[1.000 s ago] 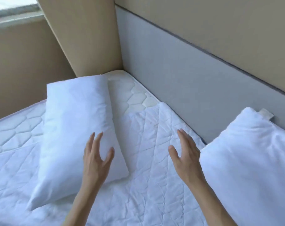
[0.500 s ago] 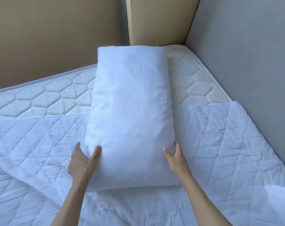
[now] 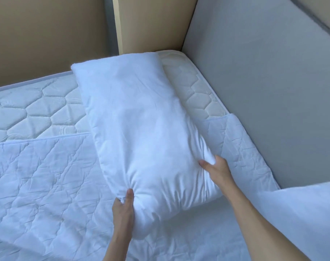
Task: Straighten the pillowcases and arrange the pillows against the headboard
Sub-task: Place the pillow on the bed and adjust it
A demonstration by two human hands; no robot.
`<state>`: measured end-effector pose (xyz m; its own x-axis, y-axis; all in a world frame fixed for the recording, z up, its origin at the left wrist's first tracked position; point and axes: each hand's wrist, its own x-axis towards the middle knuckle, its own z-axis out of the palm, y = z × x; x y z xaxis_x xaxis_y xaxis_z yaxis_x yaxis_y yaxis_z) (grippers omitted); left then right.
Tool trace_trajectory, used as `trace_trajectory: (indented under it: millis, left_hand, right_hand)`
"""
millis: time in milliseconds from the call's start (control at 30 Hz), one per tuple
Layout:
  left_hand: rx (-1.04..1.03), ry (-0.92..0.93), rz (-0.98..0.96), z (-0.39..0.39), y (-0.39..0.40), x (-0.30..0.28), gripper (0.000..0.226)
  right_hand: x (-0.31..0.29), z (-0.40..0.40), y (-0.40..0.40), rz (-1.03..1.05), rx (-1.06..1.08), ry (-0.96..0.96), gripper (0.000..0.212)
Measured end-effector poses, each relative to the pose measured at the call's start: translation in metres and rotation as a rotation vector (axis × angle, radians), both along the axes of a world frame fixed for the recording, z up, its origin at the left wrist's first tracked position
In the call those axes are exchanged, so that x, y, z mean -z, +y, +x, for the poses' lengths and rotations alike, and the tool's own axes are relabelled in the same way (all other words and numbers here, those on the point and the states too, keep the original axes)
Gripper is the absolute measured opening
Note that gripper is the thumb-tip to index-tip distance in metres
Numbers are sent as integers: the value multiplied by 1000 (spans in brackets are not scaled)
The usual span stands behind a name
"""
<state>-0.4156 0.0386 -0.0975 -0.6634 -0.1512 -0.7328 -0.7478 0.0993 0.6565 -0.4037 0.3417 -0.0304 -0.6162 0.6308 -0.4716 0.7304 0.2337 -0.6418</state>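
My hands were only flanking the pillow point(image 3: 141, 129) half a second ago; now the left hand point(image 3: 122, 210) and right hand point(image 3: 217, 170) have their fingers pinched into its near corners. It lies lengthwise on the bed point(image 3: 37, 176), ready to swing toward the headboard point(image 3: 264, 81).

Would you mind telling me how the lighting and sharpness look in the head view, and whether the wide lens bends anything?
Head view: soft, even, cool light with no glare; faint shadows lie under the pillow and beneath both hands, left hand and right hand; focus is fair, the pillow's white fabric nearly washed out; the grey headboard edge leans and curves from wide-angle distortion.
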Motion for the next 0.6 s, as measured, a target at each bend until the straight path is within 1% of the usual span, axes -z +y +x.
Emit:
trace_trajectory:
  millis: [100,167,233,267,300,333,367,400,433,467,500,567,600]
  left_hand:
    - [-11,-21,84,26,37,-8,28]
    - [40,-50,99,41,59,-9,27]
    - [156,-90,96,59,74,-7,35]
    - [261,-93,76,65,78,-9,44]
    - [353,-104,54,67,81,-10,54]
    - [409,-151,44,67,80,-7,57]
    - [427,-189,48,64,78,-10,54]
    - [400,-221,65,61,74,-3,55]
    - [332,-247,68,52,70,7,64]
    - [250,-250,66,40,67,11,76]
    - [165,-233,68,30,61,20,84]
    - [-4,-133,63,-3,56,40,96]
    - [-67,-89,46,-27,58,38,98]
  right_hand:
    - [-18,8,28,117,-20,-76,30]
    - [-25,14,45,194,-26,-100,30]
    - [-27,21,66,248,-6,-119,32]
    - [-24,25,78,253,-8,-141,31]
    - [-21,25,89,227,-14,-197,28]
    - [-16,24,101,181,-33,-276,24]
    - [-12,21,113,137,-66,-391,22]
    - [-5,18,126,82,-105,-507,26]
    - [1,9,140,18,-130,-588,40]
    - [5,-4,151,-35,-129,-615,54]
    - [6,-22,158,-91,-131,-587,56]
    - [8,-68,161,-183,-128,-419,49]
    - [10,-94,157,-221,-124,-322,46]
